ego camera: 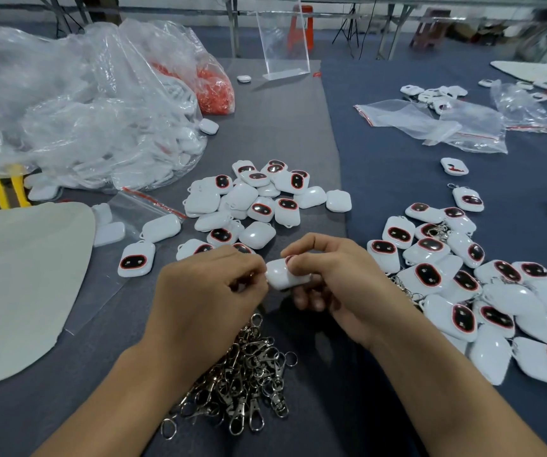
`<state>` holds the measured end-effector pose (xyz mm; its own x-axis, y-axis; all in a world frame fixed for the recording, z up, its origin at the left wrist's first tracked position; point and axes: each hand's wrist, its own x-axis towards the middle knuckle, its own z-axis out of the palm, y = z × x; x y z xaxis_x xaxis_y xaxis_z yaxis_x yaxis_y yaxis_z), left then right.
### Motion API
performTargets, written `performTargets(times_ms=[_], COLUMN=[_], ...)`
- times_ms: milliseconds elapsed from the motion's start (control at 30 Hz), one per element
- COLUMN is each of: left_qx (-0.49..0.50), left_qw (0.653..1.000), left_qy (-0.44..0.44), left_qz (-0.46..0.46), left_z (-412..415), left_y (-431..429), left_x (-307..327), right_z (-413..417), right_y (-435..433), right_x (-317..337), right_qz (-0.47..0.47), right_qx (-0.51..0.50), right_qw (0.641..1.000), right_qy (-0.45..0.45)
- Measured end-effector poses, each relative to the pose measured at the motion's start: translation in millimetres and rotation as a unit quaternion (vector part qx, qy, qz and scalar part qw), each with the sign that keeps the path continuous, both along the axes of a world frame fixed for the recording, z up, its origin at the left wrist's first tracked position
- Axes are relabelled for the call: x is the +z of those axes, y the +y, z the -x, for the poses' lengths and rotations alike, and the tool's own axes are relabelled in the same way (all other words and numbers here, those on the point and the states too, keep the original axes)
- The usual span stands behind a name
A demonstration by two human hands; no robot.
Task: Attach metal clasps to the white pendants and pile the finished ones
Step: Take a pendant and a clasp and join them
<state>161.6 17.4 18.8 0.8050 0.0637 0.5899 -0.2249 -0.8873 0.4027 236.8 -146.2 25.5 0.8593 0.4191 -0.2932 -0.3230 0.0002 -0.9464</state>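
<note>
Where the hands meet: low over the grey table (298,127), near its front; the left hand (206,285) and right hand (331,278) are fingertip to fingertip, forearms reaching in from the bottom corners.
Left hand: back upward, fingers curled, tips pinching the left end of the white pendant (280,275); whether a clasp sits between them I cannot tell.
Right hand: thumb on top, fingers curled beneath, gripping the same pendant.
Clasp pile (245,374): on the table between the forearms.
Loose pendants (259,199): heaped just beyond the hands.
Clasped pendants (463,285): piled right of the right hand, running to the right edge.
Open room: a bare strip beyond the heap, up to the clear stand (285,37); the plastic bag (84,110) and cream sheet (18,275) crowd the left.
</note>
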Motion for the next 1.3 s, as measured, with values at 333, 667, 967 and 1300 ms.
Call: performTargets(times_ms=[333, 667, 967, 1300], left_qx=[0.003, -0.131, -0.078, -0.157], left_qw=[0.967, 0.876, 0.997, 0.839], left_qy=[0.097, 0.177, 0.019, 0.222], left_qz=[0.234, 0.429, 0.004, 0.472], left_z=[-10, -16, -14, -15], left_y=[5, 3, 13, 5], left_x=[-5, -4, -2, -2], right_z=[-4, -2, 2, 2], right_y=[-5, -7, -1, -3], right_x=[7, 9, 2, 6], right_qz=[-0.062, -0.106, -0.1, -0.151], right_qx=[-0.048, 0.012, -0.008, 0.02], right_qw=[0.995, 0.992, 0.992, 0.986], right_qy=[0.057, 0.069, 0.074, 0.074])
